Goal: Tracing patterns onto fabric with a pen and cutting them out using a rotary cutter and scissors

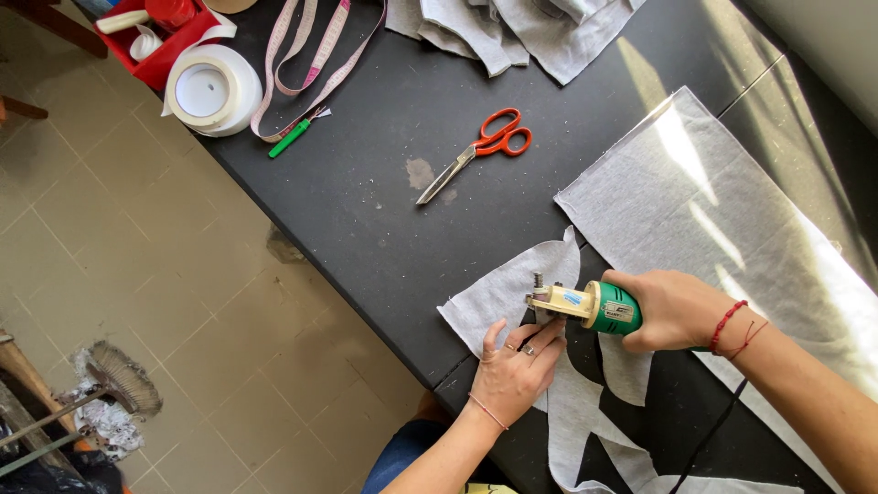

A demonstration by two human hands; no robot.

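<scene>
The left hand (514,370) lies flat, fingers spread slightly, pressing a cut piece of light grey knit fabric (501,297) against the matt black worktable (366,201) near its front edge. Just beside it, the right hand (672,309) has its fingers wrapped tight around the green-bodied handheld electric fabric cutter (585,305), whose cream-coloured head sits on the fabric, touching the left fingertips. A black power cord (718,430) trails from the cutter toward the near edge. Behind the right hand lies a larger sheet of the same grey fabric (695,201), partly sunlit. Farther back rest orange-handled metal scissors (476,154). At the far side are a pink measuring tape (306,69), a white tape roll (212,90), a red plastic tray (169,50) and a heap of grey cloth (512,27).
</scene>
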